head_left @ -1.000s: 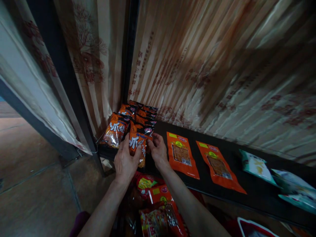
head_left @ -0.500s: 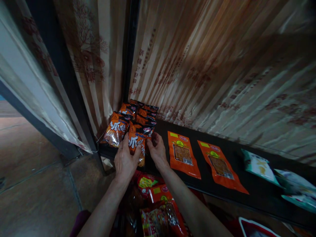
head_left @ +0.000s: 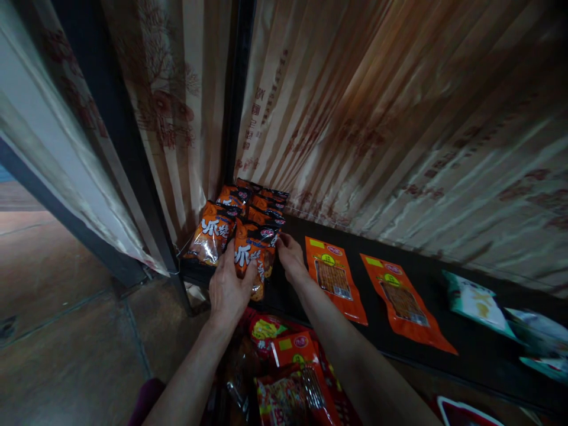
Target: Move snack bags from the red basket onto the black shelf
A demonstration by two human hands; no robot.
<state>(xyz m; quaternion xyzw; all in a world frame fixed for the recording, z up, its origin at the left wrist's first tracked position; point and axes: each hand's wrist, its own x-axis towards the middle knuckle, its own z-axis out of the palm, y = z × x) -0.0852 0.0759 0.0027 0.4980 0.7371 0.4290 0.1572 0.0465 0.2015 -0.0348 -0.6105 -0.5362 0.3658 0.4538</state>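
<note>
Has a smooth stone-like floor and a slanting, straight-edged dark post at far left, with a beige, deeply pleated curtain in sheeny folds beyond. Next to the post, faces a cluster of crinkly orange-and-black snack bags, puffed, glossy and leaning in two rows on the matt black shelf. Clamps the front snack bag in the left hand, thumb across the shiny printed face, fingers along the left edge, back of the hand upward, forearm slanting up and rightward from the bottom. Holds that bag tilted at the front of the right row, near the shelf's front edge. Below, has a heap of glossy, wrinkled packets, mostly red and orange, between the forearms. Brings the right hand to the bag's right side, fingers curled and pointing leftward, forearm slanting up and leftward; cannot tell from this angle between an open and a closed grip. Farther right, has two flat, smooth orange packets with clear windows over a ribbed brown filling, lying apart. Ends at far right with two plump, creased green-and-white bags and, lower down, a white-rimmed red container.
</note>
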